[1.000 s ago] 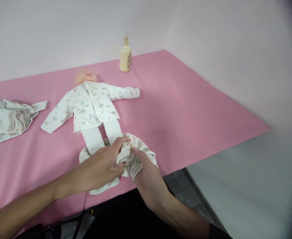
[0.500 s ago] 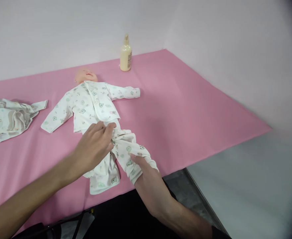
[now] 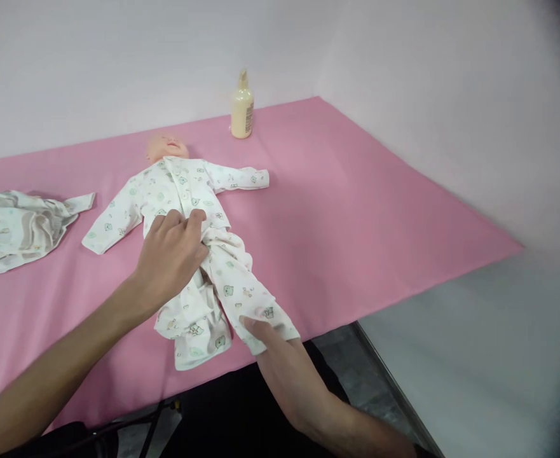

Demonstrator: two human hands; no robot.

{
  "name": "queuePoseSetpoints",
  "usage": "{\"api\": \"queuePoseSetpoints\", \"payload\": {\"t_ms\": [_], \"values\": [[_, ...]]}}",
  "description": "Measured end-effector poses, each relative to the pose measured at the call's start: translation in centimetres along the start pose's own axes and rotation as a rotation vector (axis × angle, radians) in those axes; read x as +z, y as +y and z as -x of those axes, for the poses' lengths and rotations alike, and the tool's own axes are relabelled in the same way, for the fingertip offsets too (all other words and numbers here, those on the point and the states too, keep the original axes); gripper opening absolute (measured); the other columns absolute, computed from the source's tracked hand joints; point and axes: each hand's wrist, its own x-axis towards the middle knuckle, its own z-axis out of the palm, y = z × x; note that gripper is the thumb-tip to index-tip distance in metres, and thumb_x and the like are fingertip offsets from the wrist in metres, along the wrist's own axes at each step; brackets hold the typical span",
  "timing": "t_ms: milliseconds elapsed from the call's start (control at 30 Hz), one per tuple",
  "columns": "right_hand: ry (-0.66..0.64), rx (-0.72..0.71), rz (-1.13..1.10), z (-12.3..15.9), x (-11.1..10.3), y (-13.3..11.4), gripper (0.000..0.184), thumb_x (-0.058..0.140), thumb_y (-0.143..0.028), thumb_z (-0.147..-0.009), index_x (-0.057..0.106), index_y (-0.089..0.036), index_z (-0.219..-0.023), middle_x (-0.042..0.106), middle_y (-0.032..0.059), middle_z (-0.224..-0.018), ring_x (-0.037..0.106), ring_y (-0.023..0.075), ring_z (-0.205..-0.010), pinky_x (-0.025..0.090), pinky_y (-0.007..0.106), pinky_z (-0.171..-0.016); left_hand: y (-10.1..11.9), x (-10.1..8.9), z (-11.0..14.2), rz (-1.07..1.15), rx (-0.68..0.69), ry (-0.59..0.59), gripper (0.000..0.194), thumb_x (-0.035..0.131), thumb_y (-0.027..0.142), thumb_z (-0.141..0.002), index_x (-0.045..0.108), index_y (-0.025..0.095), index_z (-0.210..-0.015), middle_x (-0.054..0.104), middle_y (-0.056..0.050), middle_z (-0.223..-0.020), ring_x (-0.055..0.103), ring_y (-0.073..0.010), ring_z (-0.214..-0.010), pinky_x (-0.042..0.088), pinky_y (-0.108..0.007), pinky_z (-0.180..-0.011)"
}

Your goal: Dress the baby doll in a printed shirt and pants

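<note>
At the far left, well apart from both hands, a bundle of pale printed cloth [image 3: 13,232] lies loosely folded on the worktop [image 3: 379,216], which has a pink cover. To the right of it comes the left hand [image 3: 172,254], with its back turned up and its fingers bent closely together, and it grips the waist part of the white printed trousers [image 3: 241,283]. Beyond this hand lies the doll [image 3: 168,148] on its back, its head farthest away. It wears a white printed jacket [image 3: 179,181], whose two sleeves spread out to the sides, and the left hand is just at the lower edge of this jacket. The trousers lie between the hands: one leg is crumpled below the left hand, the other is stretched toward the right hand [image 3: 282,366]. Beyond both hands, near the wall, a pale yellow pump bottle [image 3: 242,114] stands upright. At the right, the right hand holds the end of the stretched leg, thumb on top; its other fingers are hidden, perhaps inside the cuff or under it.
</note>
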Motion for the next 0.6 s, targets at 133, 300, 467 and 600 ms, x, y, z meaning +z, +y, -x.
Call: {"api": "queuePoseSetpoints", "payload": {"t_ms": [133,300,467,600], "values": [[-0.074,-0.036,0.093,0.6,-1.0,0.8,0.049,0.071,-0.028,-0.085,0.061,-0.034,-0.132,0.059,0.0011,-0.141,0.047,0.0229,-0.138,0.029,0.045,-0.12,-0.4,0.2,-0.2,-0.006,-0.056,0.002,0.039,0.042,0.014,-0.082,0.052,0.014,-0.12,0.057,-0.007,-0.069,0.057,-0.0302,-0.089,0.044,-0.043,-0.079],[-0.145,-0.078,0.225,1.8,-1.9,1.2,0.05,0.07,-0.03,-0.086,0.059,-0.037,-0.134,0.06,0.0021,-0.139,0.043,0.0252,-0.141,0.027,0.05,-0.12,-0.9,0.4,-0.6,-0.001,-0.075,0.062,0.039,0.042,0.013,-0.082,0.051,0.017,-0.12,0.061,-0.008,-0.076,0.058,-0.03,-0.095,0.044,-0.044,-0.083],[-0.261,-0.132,0.682,2.8,-3.5,-2.4,0.055,0.075,-0.019,-0.077,0.066,-0.042,-0.127,0.067,0.0002,-0.129,0.055,0.0319,-0.128,0.038,0.05,-0.113,-1.6,0.9,-1.3,0.004,-0.123,0.106,0.037,0.041,0.011,-0.083,0.052,0.016,-0.119,0.062,-0.009,-0.076,0.056,-0.0311,-0.097,0.044,-0.046,-0.085],[-0.402,-0.163,0.962,2.0,-5.3,-7.3,0.037,0.072,-0.022,-0.081,0.074,-0.036,-0.115,0.074,0.0027,-0.112,0.067,0.0287,-0.103,0.051,0.04,-0.092,-2.0,0.2,-0.6,0.183,-0.166,0.035,0.034,0.043,0.02,-0.089,0.052,0.018,-0.122,0.066,-0.011,-0.099,0.055,-0.0298,-0.106,0.045,-0.044,-0.086]]}}
